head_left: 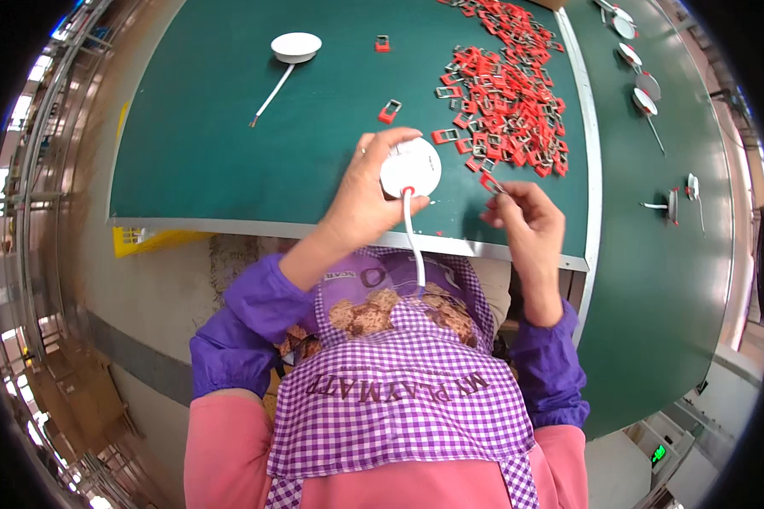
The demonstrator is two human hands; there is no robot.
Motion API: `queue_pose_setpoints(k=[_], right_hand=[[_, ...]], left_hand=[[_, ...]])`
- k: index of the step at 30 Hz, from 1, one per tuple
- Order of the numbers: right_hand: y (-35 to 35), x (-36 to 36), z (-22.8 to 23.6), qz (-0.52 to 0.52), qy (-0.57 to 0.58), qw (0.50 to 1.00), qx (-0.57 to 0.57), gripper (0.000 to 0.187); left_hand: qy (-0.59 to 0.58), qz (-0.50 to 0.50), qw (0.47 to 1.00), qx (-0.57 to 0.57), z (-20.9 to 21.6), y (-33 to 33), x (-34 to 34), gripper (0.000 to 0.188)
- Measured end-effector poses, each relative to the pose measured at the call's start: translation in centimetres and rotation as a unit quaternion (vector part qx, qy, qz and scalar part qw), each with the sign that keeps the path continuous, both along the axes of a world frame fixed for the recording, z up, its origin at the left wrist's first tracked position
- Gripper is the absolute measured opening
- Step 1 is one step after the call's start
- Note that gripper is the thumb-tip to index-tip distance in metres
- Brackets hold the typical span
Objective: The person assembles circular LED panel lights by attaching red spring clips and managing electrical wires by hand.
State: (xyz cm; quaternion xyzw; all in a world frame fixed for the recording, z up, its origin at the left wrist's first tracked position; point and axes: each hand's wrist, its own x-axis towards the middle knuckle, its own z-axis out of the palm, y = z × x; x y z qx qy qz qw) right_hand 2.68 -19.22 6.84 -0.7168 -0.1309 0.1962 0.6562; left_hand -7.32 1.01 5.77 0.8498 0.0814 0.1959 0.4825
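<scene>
Green bench [229, 127], clip pile [509, 93] far right. Left hand [369, 195] grips white disc [412, 167] by its rim; light, rigid, cord [414, 242] dangling. Right hand [526, 216] pinches probably one small springy clip [490, 181].

The table top [212, 127] is dark green with a shiny silver edge [314, 231]. The round lamp [411, 167] in the left hand [367, 197] is white, with one tiny red dot, and its cord [414, 242] is white too. Far to the left lies another white round lamp [295, 46] with a white cord. The big pile of clips [509, 89] on the right is red and silver. The clip [491, 182] in the right hand [526, 222] is red and silver as well. The apron [399, 382] has purple and white checks. The sleeve covers [246, 327] are purple, and the shirt [225, 450] is pink. A yellow tag [144, 240] hangs under the table edge.
</scene>
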Motion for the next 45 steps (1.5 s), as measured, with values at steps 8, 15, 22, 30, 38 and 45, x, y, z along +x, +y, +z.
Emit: queue_pose_setpoints(k=[8,15,22,30,38,45], right_hand=[[2.0,-2.3,-1.0,-0.068,-0.055,0.995,0.038,0.014],[1.4,-2.0,-0.1,-0.06,-0.218,0.974,-0.023,0.015],[1.2,-3.2,1.2,-0.014,-0.362,0.923,-0.128,0.014],[1.1,-3.4,1.4,-0.008,-0.307,0.945,-0.108,0.013],[1.2,-3.3,0.9,-0.028,-0.341,0.935,-0.091,0.014],[0.9,-3.4,1.0,0.005,-0.354,0.929,-0.106,0.014]], left_hand=[[-0.011,-0.047,0.952,-0.303,-0.6,-5.3,0.3,0.07],[-0.004,0.028,0.916,-0.399,-0.1,-6.2,0.8,0.059],[-0.027,0.014,0.93,-0.365,-0.4,-6.3,0.7,0.035],[-0.026,-0.028,0.95,-0.311,-0.3,-5.6,0.4,0.031],[-0.016,-0.04,0.965,-0.258,0.3,-5.3,0.2,0.03],[-0.01,-0.051,0.933,-0.357,-0.2,-5.5,-0.6,0.03]])
